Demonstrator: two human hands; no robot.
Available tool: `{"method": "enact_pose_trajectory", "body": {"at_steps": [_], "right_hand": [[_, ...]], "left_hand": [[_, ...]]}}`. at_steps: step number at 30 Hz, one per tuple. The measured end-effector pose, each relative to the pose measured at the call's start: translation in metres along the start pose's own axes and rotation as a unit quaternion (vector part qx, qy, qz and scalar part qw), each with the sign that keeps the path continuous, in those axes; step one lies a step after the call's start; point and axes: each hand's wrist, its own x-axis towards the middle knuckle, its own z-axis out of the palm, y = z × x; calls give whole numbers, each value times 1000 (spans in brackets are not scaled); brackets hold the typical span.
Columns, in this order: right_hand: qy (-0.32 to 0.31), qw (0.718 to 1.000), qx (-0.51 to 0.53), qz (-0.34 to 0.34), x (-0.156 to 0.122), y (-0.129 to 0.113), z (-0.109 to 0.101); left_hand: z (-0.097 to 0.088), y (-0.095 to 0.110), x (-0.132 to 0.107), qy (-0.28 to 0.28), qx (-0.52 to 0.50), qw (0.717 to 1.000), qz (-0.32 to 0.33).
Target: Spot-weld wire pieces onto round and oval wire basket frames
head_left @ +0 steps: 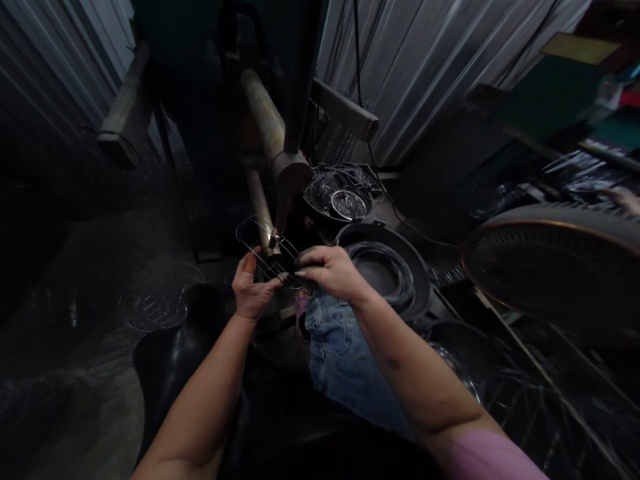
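A wire rack with rounded ends (pixel 245 230) is held between the tips of a welding machine's upper arm (pixel 285 200) and lower arm (pixel 260 207). A small reddish glow shows where the tips meet the wires. My left hand (pixel 253 287) grips the rack's near left side, thumb along the wires, with an orange wrap on one finger. At the rack's right end, my right hand (pixel 333 270) has its thumb and fingers pinched together. What exactly lies between those fingertips is too dark to make out, though they meet the rack's edge.
Right of my hands, a dark round pan (pixel 425 287) holds a coil of wire (pixel 407 273). Behind it stands a bowl of wire pieces (pixel 320 207) with a metal ring (pixel 349 205). A large round fan (pixel 550 260) is at right. Wire rings (pixel 160 293) lie on the left floor.
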Motion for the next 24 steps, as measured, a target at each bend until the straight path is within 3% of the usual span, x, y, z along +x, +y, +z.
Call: {"method": "enact_pose_trajectory", "body": {"at_steps": [3,10,15,24], "right_hand": [[39,995,-74,-55,-7,0,7],[65,992,-57,-88,-14,6,17],[100,989,-62,-88,-12,4,23],[99,985,-116,-78,0,-4,22]], "left_hand": [[0,-2,-3,15,-9,999,34],[2,-4,-6,35,9,999,30],[4,-4,-7,26,-14,1000,3],[9,-2,-4,24,-64,997,-43]]}}
